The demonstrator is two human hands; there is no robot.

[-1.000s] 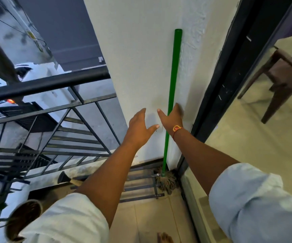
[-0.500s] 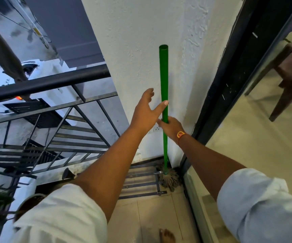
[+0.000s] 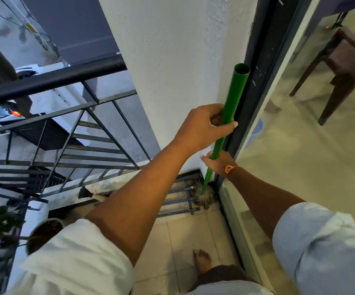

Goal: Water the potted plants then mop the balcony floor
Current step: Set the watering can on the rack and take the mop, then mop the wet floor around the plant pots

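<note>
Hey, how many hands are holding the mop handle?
2. The left hand grips the green mop handle higher up; the right hand grips it lower down, nearer the mop head.

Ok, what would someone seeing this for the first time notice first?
The bright green mop handle stands out, slanting up at centre by the white wall, with the left hand gripping it high and the right hand lower. Its stringy mop head sits in the floor corner below; a black railing fills the left.
</note>
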